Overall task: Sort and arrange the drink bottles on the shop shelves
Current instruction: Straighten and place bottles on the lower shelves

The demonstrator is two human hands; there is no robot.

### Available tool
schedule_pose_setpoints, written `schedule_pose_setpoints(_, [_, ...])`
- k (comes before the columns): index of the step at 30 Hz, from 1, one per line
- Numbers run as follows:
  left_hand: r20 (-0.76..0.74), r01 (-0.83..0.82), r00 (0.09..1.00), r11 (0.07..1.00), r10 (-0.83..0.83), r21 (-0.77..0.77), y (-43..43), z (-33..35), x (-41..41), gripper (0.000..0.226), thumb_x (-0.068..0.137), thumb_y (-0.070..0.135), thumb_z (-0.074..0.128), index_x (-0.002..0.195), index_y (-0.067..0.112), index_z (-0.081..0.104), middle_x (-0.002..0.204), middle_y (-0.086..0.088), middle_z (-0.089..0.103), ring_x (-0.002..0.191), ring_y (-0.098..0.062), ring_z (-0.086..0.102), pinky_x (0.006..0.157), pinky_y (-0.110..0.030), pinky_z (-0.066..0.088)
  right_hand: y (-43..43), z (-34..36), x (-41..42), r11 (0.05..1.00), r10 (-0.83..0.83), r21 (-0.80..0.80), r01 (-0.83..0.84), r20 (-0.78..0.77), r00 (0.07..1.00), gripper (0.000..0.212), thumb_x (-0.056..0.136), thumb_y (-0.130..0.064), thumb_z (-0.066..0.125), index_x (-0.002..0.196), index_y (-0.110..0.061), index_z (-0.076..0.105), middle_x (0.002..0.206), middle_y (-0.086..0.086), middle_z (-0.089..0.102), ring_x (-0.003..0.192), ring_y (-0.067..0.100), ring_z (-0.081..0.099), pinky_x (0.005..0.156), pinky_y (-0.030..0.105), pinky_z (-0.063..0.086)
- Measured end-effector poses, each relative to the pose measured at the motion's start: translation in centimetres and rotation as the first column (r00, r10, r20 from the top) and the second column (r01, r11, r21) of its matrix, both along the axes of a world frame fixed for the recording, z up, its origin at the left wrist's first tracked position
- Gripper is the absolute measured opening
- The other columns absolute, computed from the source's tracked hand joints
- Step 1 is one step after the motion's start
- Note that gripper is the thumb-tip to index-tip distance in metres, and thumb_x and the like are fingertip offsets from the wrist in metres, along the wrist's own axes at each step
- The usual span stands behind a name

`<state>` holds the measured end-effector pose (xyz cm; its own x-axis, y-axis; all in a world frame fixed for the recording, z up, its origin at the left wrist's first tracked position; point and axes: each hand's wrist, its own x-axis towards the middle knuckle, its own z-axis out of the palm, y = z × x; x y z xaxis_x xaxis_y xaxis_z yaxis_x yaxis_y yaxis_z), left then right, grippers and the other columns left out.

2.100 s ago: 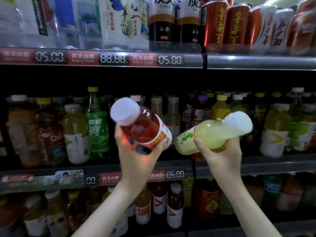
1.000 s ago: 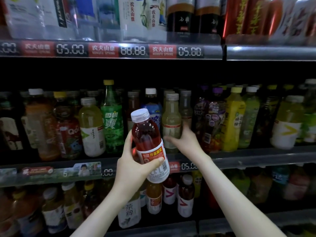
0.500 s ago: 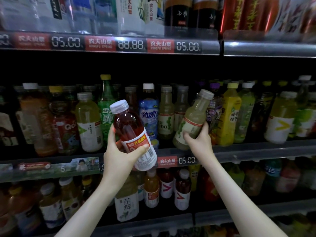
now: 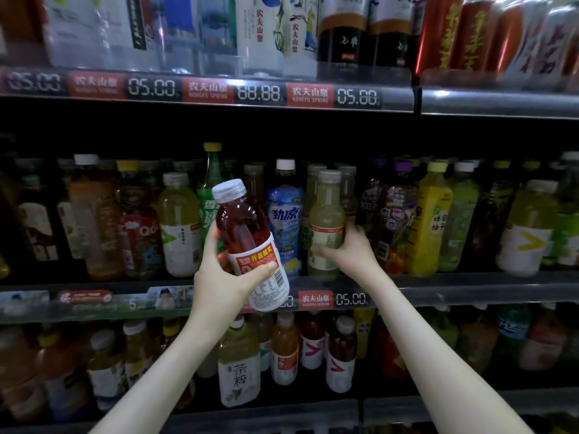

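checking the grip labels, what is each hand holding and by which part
The left hand grips the red bottle round its labelled lower half. The right hand holds the pale bottle round its lower half.

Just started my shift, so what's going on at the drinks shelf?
A person is arranging bottles on the middle shelf. Their right hand grips a pale yellow-green bottle, upright at the shelf's front beside a blue-labelled bottle. Their left hand holds a red drink bottle tilted in front of the shelf, not yet placed.
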<state>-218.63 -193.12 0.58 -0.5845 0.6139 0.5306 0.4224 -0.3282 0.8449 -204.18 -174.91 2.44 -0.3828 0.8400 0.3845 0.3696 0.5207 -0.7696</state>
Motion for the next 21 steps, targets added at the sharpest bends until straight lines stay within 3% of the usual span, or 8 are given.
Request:
schedule_pose_setpoints(3, [-0.017, 0.011, 1.000, 1.000, -0.011, -0.008, -0.2, 0.2, -0.2, 0.097, 0.065, 0.022, 0.088, 0.143, 0.041, 0.033, 0.121, 0.021, 0.058, 0.104, 0.006, 0.059, 0.078, -0.016, 0.049, -0.2, 0.2, 0.4, 0.976, 0.173, -0.113, -0.186, -0.117, 0.978, 0.063, 0.082, -0.019, 0.075, 0.135, -0.023, 0.043, 0.120, -0.006, 0.057, 0.112, 0.011, 0.054, 0.088, 0.025, 0.044])
schedule_pose_setpoints(6, [-0.030, 0.037, 0.999, 0.999, -0.038, -0.033, -0.4, 0.3, -0.1, 0.098, 0.065, 0.021, 0.088, 0.143, 0.039, 0.033, 0.123, 0.019, 0.058, 0.106, 0.004, 0.057, 0.081, -0.018, 0.050, -0.7, 0.3, 0.4, 0.969, 0.219, -0.106, -0.224, -0.054, 0.974, 0.059, 0.090, -0.017, 0.066, 0.142, -0.022, 0.038, 0.132, -0.001, 0.055, 0.114, 0.008, 0.051, 0.090, 0.023, 0.040])
schedule_pose_setpoints(8, [-0.044, 0.049, 0.998, 0.997, -0.052, -0.051, -0.6, -0.1, 0.4, 0.099, 0.065, 0.020, 0.088, 0.143, 0.040, 0.032, 0.119, 0.025, 0.058, 0.102, 0.010, 0.058, 0.080, -0.014, 0.049, -1.5, 0.0, 0.2, 0.986, 0.169, -0.001, -0.169, -0.037, 0.985, 0.058, 0.091, -0.017, 0.064, 0.142, -0.020, 0.036, 0.135, 0.000, 0.053, 0.121, 0.011, 0.050, 0.094, 0.023, 0.040])
schedule_pose_setpoints(10, [-0.067, 0.047, 0.996, 0.996, -0.052, -0.080, -1.0, -1.1, 1.2, 0.102, 0.065, 0.021, 0.088, 0.145, 0.042, 0.029, 0.111, 0.034, 0.055, 0.097, 0.020, 0.055, 0.074, -0.007, 0.046, -3.1, -0.9, 0.6, 0.976, 0.096, 0.207, -0.075, -0.095, 0.991, 0.063, 0.089, -0.021, 0.066, 0.143, -0.017, 0.035, 0.139, -0.001, 0.048, 0.129, 0.013, 0.044, 0.104, 0.025, 0.037])
schedule_pose_setpoints(13, [-0.091, 0.031, 0.995, 0.990, -0.044, -0.138, -1.6, -3.8, 2.7, 0.103, 0.064, 0.026, 0.089, 0.137, 0.058, 0.024, 0.104, 0.042, 0.053, 0.095, 0.026, 0.052, 0.073, -0.001, 0.043, -7.0, -3.3, 2.3, 0.932, 0.226, 0.325, -0.162, -0.170, 0.959, 0.064, 0.086, -0.030, 0.071, 0.140, -0.019, 0.040, 0.135, -0.009, 0.048, 0.127, 0.004, 0.044, 0.105, 0.020, 0.037])
schedule_pose_setpoints(15, [-0.117, 0.040, 0.991, 0.980, -0.063, -0.193, -1.9, -5.8, 3.6, 0.102, 0.062, 0.035, 0.089, 0.127, 0.073, 0.020, 0.102, 0.046, 0.055, 0.099, 0.025, 0.051, 0.078, 0.000, 0.042, -9.6, -5.3, 3.6, 0.908, 0.395, 0.199, -0.368, -0.122, 0.910, 0.064, 0.081, -0.028, 0.076, 0.135, -0.031, 0.042, 0.128, -0.017, 0.055, 0.120, -0.002, 0.051, 0.098, 0.016, 0.042])
schedule_pose_setpoints(17, [-0.161, 0.074, 0.979, 0.955, -0.125, -0.288, -2.0, -7.7, 4.5, 0.103, 0.064, 0.040, 0.087, 0.130, 0.073, 0.015, 0.103, 0.040, 0.056, 0.105, 0.017, 0.054, 0.085, -0.008, 0.046, -10.8, -7.2, 4.4, 0.881, 0.473, 0.032, -0.472, -0.065, 0.879, 0.069, 0.075, -0.026, 0.082, 0.128, -0.043, 0.041, 0.124, -0.025, 0.056, 0.116, -0.008, 0.053, 0.093, 0.010, 0.042])
schedule_pose_setpoints(21, [-0.242, 0.117, 0.939, 0.885, -0.246, -0.450, -1.5, -10.6, 6.1, 0.108, 0.066, 0.035, 0.083, 0.140, 0.062, 0.010, 0.115, 0.024, 0.060, 0.111, 0.000, 0.058, 0.091, -0.023, 0.050, -10.4, -10.0, 5.6, 0.905, 0.382, -0.183, -0.384, -0.047, 0.923, 0.070, 0.066, -0.027, 0.087, 0.124, -0.037, 0.050, 0.113, -0.023, 0.063, 0.103, -0.014, 0.058, 0.082, 0.005, 0.044])
